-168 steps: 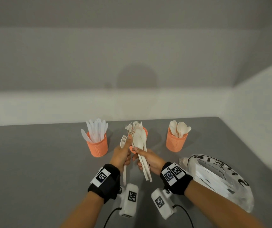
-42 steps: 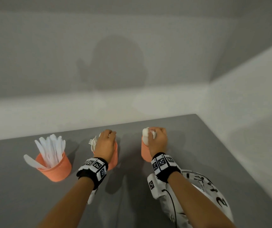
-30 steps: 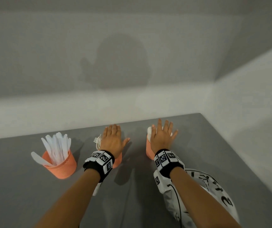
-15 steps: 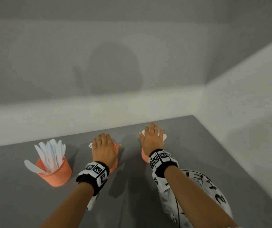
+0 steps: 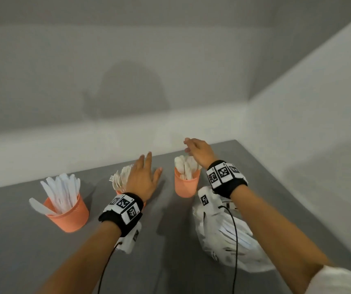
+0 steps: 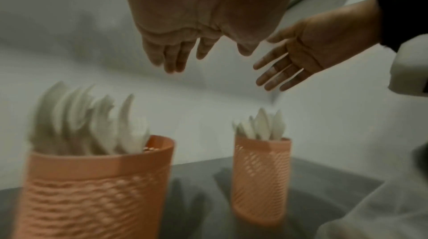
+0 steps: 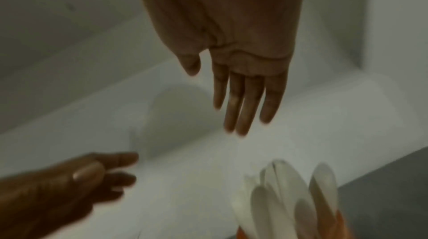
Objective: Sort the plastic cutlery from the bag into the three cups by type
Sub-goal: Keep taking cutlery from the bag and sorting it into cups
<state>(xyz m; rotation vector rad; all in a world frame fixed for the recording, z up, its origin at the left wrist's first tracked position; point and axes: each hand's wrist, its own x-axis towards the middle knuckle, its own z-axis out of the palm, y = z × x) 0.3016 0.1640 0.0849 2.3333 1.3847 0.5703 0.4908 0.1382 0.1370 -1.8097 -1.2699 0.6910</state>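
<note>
Three orange mesh cups stand in a row on the grey table [image 5: 11, 240]. The left cup [image 5: 68, 215] holds white knives, the middle cup [image 6: 92, 184] holds white forks [image 5: 120, 179], the right cup [image 5: 186, 185] holds white spoons [image 5: 186, 166]. My left hand [image 5: 143, 177] hovers flat and empty above the fork cup, fingers straight. Empty too, my right hand [image 5: 197, 150] is raised over the spoon cup with its fingers straight and together. The white plastic bag [image 5: 225, 236] with more cutlery lies under my right forearm.
A pale wall runs behind the cups and meets a side wall at the right, where the table [image 5: 276, 187] ends. Black cables [image 5: 235, 240] hang from both wrist cameras over the bag and table.
Both hands let go of forks and spoons into the middle and right cups, then opened flat. They have now lifted off the cups, the right one higher.
</note>
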